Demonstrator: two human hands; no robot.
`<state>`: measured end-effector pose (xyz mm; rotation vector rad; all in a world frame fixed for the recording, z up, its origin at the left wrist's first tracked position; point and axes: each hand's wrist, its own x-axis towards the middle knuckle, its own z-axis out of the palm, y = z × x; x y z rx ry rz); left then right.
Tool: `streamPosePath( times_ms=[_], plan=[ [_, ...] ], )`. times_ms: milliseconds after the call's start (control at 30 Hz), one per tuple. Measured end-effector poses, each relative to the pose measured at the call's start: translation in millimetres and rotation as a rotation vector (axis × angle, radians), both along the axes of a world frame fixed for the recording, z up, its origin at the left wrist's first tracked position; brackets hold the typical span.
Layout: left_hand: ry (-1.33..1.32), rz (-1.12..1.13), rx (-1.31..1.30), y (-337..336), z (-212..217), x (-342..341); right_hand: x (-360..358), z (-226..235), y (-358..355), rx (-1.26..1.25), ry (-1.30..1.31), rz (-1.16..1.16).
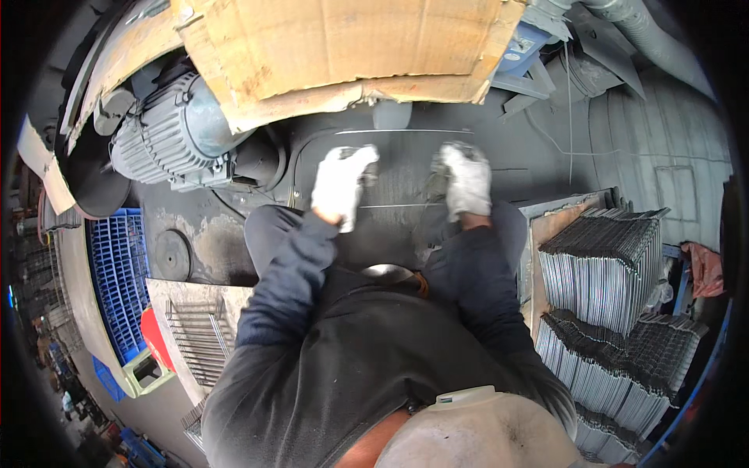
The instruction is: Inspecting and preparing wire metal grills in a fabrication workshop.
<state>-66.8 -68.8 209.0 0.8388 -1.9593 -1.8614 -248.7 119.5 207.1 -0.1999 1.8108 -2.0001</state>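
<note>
Now I have my gloved left hand [342,184] and right hand [466,181] each clenched on an end of the wire grid [398,183], right of the motor [168,139].

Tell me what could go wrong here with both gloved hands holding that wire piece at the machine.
The left hand and right hand grip a thin wire grid close under the cardboard-covered machine; fabric gloves might snag on wire ends. The electric motor sits near the left hand, so a sleeve could possibly catch. The stacked wire racks beside the right arm lean and might slide if bumped.
</note>
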Motion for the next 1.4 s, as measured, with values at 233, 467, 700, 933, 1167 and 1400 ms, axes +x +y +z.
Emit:
streamPosePath(
  times_ms=[233,467,700,933,1167,1400],
  plan=[
    [-0.046,0.044,0.057,0,-9,6,0,-3,-10,0.122,-0.03,0.059],
    [0.143,0.092,-0.021,-5,-28,17,16,11,-21,0.063,-0.001,0.081],
    [-0.133,0.047,0.117,1,-9,-3,-17,-28,-2,0.055,0.056,0.089],
    [0.049,0.248,0.291,-17,-23,23,23,-8,-34,0.011,-0.076,0.083],
    [-0.001,0.082,-0.07,18,-5,-17,-24,-16,16,0.163,0.222,0.105],
    [0.069,0.236,0.42,-30,-25,42,37,4,-52,0.252,-0.004,0.192]
  ],
)
